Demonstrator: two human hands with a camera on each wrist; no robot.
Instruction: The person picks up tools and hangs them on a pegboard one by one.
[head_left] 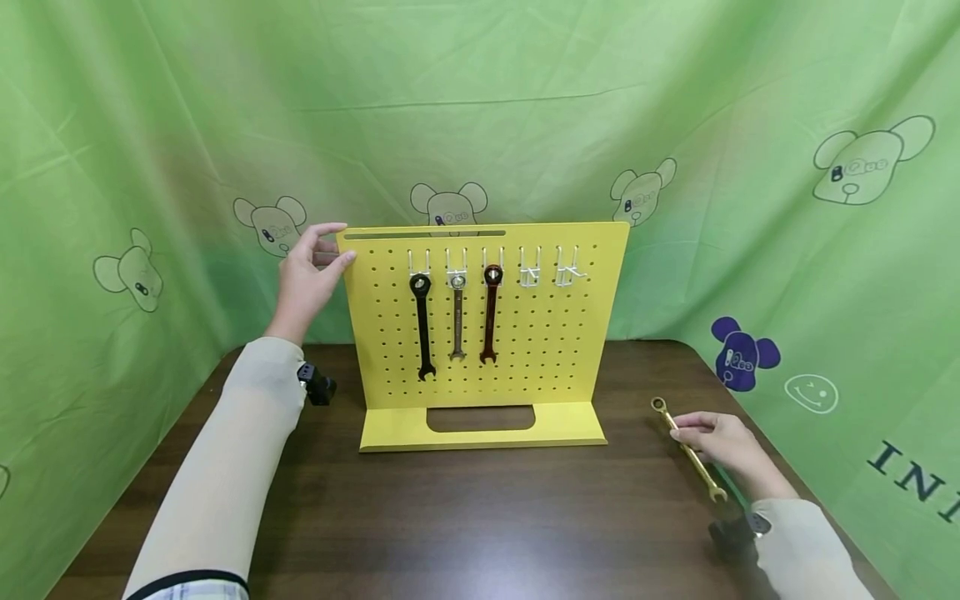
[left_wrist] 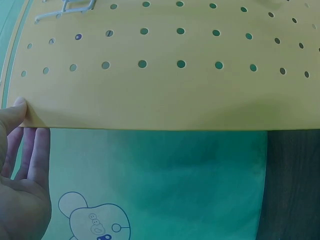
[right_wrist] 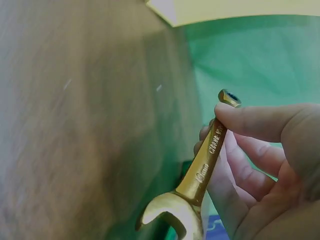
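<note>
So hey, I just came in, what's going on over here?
A person's left hand grips the upper left corner of a yellow pegboard standing on a brown table. Their right hand holds a gold wrench off to the right of the board. Three wrenches already hang in a row from hooks on it: a black one, a silver one and a dark red one. Two more white hooks sit to their right.
</note>
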